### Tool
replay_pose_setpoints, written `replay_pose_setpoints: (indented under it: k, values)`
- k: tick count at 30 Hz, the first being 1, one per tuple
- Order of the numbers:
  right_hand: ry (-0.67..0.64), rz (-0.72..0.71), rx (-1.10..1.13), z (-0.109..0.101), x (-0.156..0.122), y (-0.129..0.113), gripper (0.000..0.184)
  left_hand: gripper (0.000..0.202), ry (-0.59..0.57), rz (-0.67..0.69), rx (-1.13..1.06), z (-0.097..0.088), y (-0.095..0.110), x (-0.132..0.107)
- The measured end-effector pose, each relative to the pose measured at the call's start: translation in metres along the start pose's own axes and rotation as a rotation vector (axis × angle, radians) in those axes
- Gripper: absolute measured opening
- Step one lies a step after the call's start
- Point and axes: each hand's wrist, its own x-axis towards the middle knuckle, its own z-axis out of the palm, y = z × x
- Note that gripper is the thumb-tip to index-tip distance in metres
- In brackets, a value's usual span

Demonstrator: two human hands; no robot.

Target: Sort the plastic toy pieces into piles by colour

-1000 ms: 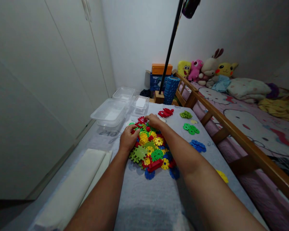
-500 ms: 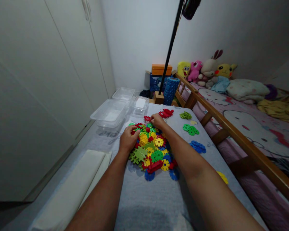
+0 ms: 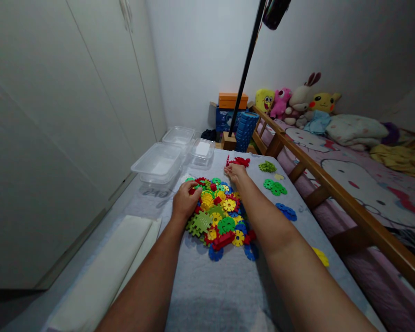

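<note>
1 red piece (image 3: 228, 160) stands at the half-curled right hand (image 3: 235, 171); left hand (image 3: 185, 200) curls loosely at the heap (image 3: 216, 216); cannot tell either grip. Pieces likely light, stiff: pinch rims.

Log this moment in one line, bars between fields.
left hand: at left edge of toy pile | right hand: holding red piece beside red group | farther right: green group, blue group, yellow group

The table before you (image 3: 200, 290), covered in greyish-blue fabric, carries a mixed heap of coloured plastic pieces (image 3: 216, 216). On your left sit clear containers (image 3: 157, 160) and a folded white cloth (image 3: 107, 267); from the far end down your right lie red pieces (image 3: 241, 162), lime pieces (image 3: 267, 166), green pieces (image 3: 275, 187), blue pieces (image 3: 286, 211) and yellow pieces (image 3: 320, 257).
</note>
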Motion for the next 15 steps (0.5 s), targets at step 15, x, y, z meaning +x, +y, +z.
replay_pose_setpoints:
  k: [15]
  values:
    - [-0.118, -0.272, -0.791, 0.0009, -0.0054, 0.006, 0.037, 0.028, 0.004, 0.004, -0.003, 0.0013, -0.0018, -0.0003]
